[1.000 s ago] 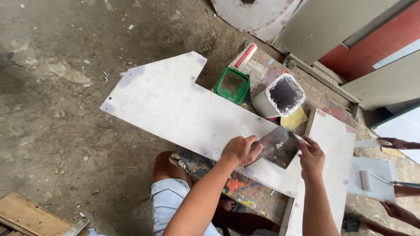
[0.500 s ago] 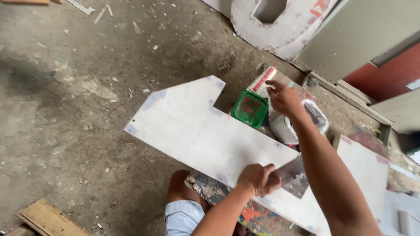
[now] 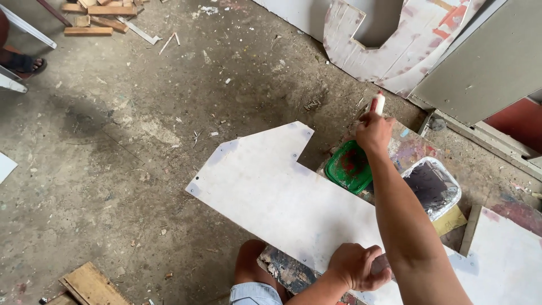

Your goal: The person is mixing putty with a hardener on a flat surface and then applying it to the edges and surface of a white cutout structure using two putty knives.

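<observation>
The right hand (image 3: 372,133) is closed in a grip around a small white tube (image 3: 380,103), held above the green square lid (image 3: 349,167) beside the open foil-lined tub (image 3: 432,186). The left hand (image 3: 354,265) is curled on a tool, mostly hidden, on the white cut board (image 3: 271,186). The reaching forearm could knock the tub over, or the tube's contents could drip onto the board.

Workshop: rough concrete floor (image 3: 113,169) littered with debris, wood offcuts (image 3: 96,10), cut white panels (image 3: 271,186) and a putty tub (image 3: 432,186).
</observation>
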